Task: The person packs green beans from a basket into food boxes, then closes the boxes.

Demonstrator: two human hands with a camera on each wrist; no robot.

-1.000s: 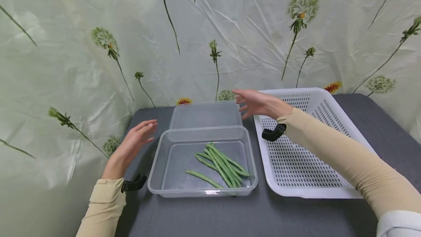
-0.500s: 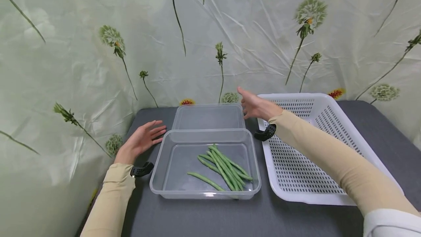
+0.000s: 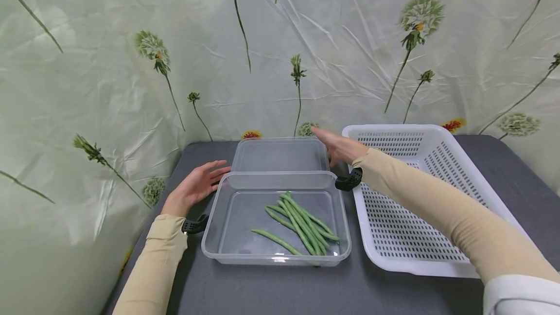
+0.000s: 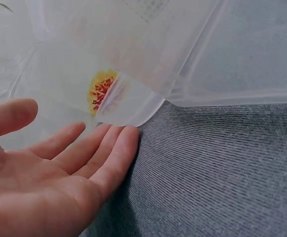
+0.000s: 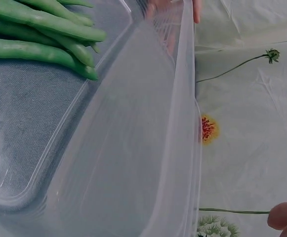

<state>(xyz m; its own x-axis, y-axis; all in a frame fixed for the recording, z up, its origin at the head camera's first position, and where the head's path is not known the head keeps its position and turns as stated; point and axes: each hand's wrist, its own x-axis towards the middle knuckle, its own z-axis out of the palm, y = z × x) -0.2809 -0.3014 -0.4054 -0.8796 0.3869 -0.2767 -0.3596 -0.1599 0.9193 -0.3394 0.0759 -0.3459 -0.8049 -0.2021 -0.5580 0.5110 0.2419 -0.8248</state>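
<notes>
A clear plastic food container [image 3: 236, 213] stands in the middle of the head view, with several green beans [image 3: 304, 227] on its floor, mostly to the right. Behind it lies a clear lid [image 3: 280, 154], partly hidden by the container's back wall. My left hand [image 3: 199, 186] is beside the container's back left corner, palm up and fingers extended; in the left wrist view its fingertips [image 4: 128, 136] are right at the lid's corner. My right hand [image 3: 339, 148] reaches to the lid's right edge, thumb raised; its lower fingers are partly hidden. Neither hand grips anything.
A white perforated plastic basket [image 3: 411, 237] stands right of the container, under my right forearm. Everything rests on a dark grey cloth-covered table [image 3: 271, 290]. A flower-printed sheet [image 3: 262, 62] hangs close behind the table's back edge.
My left hand has moved right, toward the lid, and turned its palm upward. The right hand has shifted slightly around the lid's right edge. The head view has tilted a little.
</notes>
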